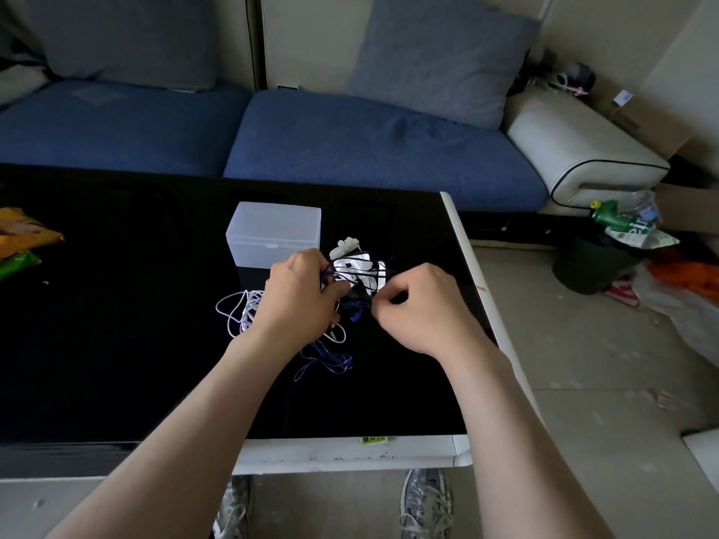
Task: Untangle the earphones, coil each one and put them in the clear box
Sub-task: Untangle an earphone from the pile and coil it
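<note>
A tangle of earphone cables lies on the glossy black table (116, 324). White cable loops (237, 309) spread to the left of my left hand (299, 297), and dark blue loops (330, 361) trail below it. My left hand is closed on a bunch of dark cable. My right hand (418, 305) pinches a dark strand stretched between the two hands. The clear box (274, 233) stands shut just behind my left hand. Bright reflections of my hands (358, 266) show on the table between them and the box.
Orange and green snack packets (19, 243) lie at the table's left edge. A blue sofa (350, 145) runs behind the table. On the floor to the right are a dark bin (587, 262) and litter. The table's white edge (459, 243) is close to my right hand.
</note>
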